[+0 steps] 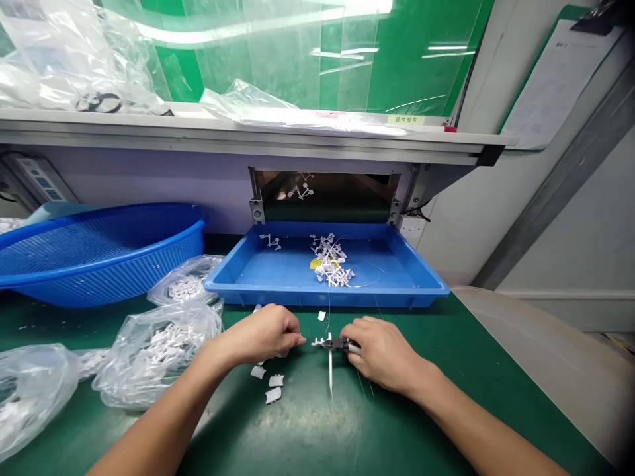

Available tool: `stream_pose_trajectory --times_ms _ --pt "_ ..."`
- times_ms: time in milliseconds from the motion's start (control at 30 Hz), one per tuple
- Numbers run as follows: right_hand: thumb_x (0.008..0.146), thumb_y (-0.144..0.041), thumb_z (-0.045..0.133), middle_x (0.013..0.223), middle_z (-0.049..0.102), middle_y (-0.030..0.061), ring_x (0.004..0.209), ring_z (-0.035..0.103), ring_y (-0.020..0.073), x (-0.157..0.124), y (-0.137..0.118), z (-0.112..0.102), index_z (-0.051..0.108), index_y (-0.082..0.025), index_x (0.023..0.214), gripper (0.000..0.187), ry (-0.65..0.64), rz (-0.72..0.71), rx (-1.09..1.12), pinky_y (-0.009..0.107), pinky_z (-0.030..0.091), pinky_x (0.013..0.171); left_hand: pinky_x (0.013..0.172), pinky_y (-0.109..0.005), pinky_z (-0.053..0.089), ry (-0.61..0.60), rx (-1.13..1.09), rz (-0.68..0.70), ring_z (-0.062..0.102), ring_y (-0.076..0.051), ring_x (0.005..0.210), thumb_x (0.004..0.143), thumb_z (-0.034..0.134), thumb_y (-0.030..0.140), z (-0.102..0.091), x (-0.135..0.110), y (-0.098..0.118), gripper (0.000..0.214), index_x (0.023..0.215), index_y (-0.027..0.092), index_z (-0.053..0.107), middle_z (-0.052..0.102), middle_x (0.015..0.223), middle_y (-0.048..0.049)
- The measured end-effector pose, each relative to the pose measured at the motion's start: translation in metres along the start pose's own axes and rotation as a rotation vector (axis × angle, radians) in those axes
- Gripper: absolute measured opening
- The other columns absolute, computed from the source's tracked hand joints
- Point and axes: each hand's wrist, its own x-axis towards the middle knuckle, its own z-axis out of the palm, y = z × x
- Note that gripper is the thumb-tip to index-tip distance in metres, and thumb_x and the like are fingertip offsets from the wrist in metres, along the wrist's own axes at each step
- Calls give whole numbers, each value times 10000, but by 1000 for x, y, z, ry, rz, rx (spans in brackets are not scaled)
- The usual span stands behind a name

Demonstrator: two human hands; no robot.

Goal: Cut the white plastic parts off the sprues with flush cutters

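My right hand (380, 350) is closed round small cutting pliers (338, 344), whose jaws touch a white plastic sprue (328, 360) with a long stem lying on the green mat. My left hand (270, 334) is curled shut just left of the sprue, fingertips pinched; what it grips is too small to make out. Three small white cut parts (270, 387) lie on the mat below my left hand. One more white piece (321, 316) lies near the tray.
A blue tray (421, 277) holding a heap of white sprues (330, 261) sits below a machine chute. A blue mesh basket (99, 251) stands at left. Clear bags of white parts (153, 347) lie along the left of the green mat (347, 430).
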Motion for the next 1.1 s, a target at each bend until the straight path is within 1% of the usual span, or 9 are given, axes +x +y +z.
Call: stream_pose_trajectory --times_ms 133,233,333,467,567,667,733,900,1100 --pt "866 -363 528 666 552 -20 604 433 104 7 -1 -1 568 -175 715 244 18 222 558 241 319 567 519 -206 443 42 -248 66 629 -161 637 848 593 392 16 6 16 230 924 204 700 692 754 3" --pt "844 -421 574 679 581 -12 564 434 92 9 -4 0 576 -165 776 265 -3 345 903 231 332 532 657 -217 455 280 -236 225 627 -157 760 886 577 328 40 11 32 184 980 205 677 692 867 -1" --pt "829 -426 590 665 579 -10 547 446 90 8 -7 2 572 -161 778 270 -16 393 990 224 324 502 736 -237 431 440 -73 329 601 -147 796 965 458 289 59 13 40 213 944 200 651 670 888 -9" --pt "843 -400 550 708 629 1 565 493 110 5 -11 -5 598 -180 945 248 -1 379 1004 238 374 522 704 -256 429 479 20 325 593 -153 755 977 436 279 60 12 33 230 904 197 638 655 839 -11" --pt "860 -338 504 796 662 -8 648 537 130 3 -9 -12 567 -233 1097 266 132 315 851 259 416 605 624 -249 462 575 -187 185 607 -159 683 926 537 336 50 14 27 193 912 203 676 665 778 -5" --pt "818 -213 488 758 627 -24 683 528 133 1 -6 -10 599 -222 860 119 207 222 464 264 380 631 526 -241 512 605 -609 82 633 -177 654 850 634 403 44 17 26 268 973 176 705 680 779 -23" --pt "771 -145 476 737 600 -32 680 508 134 0 -5 -4 573 -218 775 121 204 176 293 268 352 627 511 -244 536 590 -759 121 641 -182 660 819 671 402 45 17 29 299 981 155 714 690 807 -38" --pt "751 -117 475 847 603 -24 811 516 160 1 -9 6 567 -236 847 178 249 120 195 280 364 719 590 -219 553 529 -702 252 598 -134 642 838 667 350 54 17 30 219 968 185 731 674 773 -12" --pt "761 -118 486 880 604 -13 842 507 170 1 -10 3 576 -236 878 189 241 103 144 287 370 759 587 -193 531 520 -615 271 576 -113 613 857 644 345 57 16 30 204 969 198 730 663 773 -1"
